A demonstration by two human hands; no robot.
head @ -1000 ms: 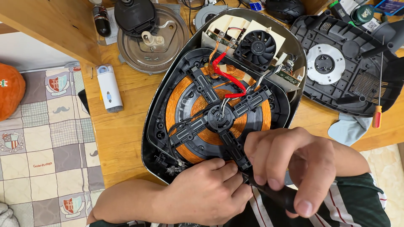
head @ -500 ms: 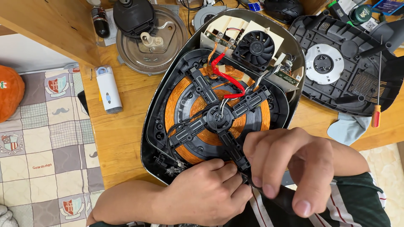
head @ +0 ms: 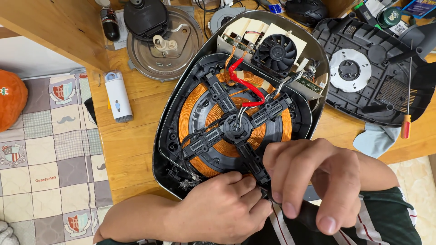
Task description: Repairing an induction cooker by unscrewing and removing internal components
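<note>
A wooden bench [head: 136, 149], its near edge taken up by an opened cooker base [head: 236, 113] with a copper coil [head: 193, 113].

We have both hands at the base's near rim: our left hand [head: 218, 211] pinches its fingers together at the end of the black coil bracket [head: 252, 159], and our right hand [head: 313, 177] curls tightly around a dark tool handle [head: 306, 215]. A fan [head: 274, 54] sits toward the far edge, a red-handled screwdriver [head: 406, 122] toward the right edge.

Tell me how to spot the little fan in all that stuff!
Find the big opened cooker base with the orange copper coil on the wooden table. At its far end, beyond the red wire, sits the black fan. It alone has round spinning blades in a cream frame.
</note>
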